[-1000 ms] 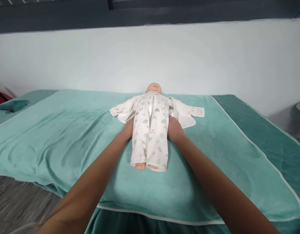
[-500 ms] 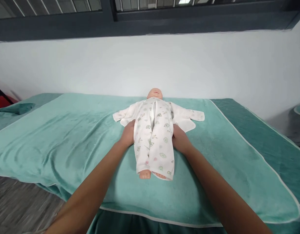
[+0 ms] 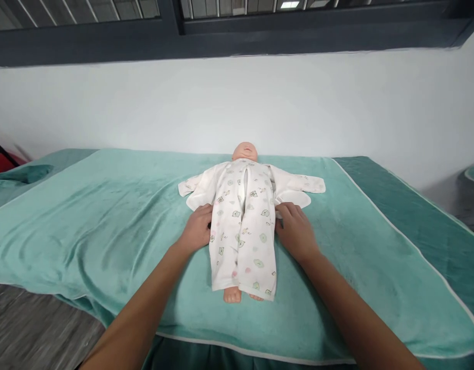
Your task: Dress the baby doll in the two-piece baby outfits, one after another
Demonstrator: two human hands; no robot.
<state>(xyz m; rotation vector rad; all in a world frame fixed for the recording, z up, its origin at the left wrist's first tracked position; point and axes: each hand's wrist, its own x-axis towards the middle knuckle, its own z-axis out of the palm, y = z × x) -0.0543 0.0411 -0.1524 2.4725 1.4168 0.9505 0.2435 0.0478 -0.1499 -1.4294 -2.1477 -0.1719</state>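
Observation:
A baby doll (image 3: pixel 244 150) lies face up, its head toward the wall. It wears a white baby top (image 3: pixel 298 182) with both sleeves spread out. Patterned white baby trousers (image 3: pixel 256 241) cover its front down to the ankles, and the toes of its feet (image 3: pixel 232 294) show below the hems. On the left side, my left hand (image 3: pixel 198 227) has its fingers curled in at the trousers' edge. Opposite it, my right hand (image 3: pixel 296 230) is closed at the other edge, close to the top's lower hem. Fingertips of both hands are partly hidden.
A light green blanket (image 3: pixel 117 216) with pale piping covers the bed, over a darker green cover (image 3: pixel 422 216). Behind stand a white wall (image 3: pixel 237 103) and a dark window frame (image 3: pixel 237 38). A red and black item (image 3: pixel 0 159) shows at far left.
Both hands have shifted slightly outward, with their backs and fingers now more visible. The trouser legs reach lower in view, and the hems lie flatter over the feet.

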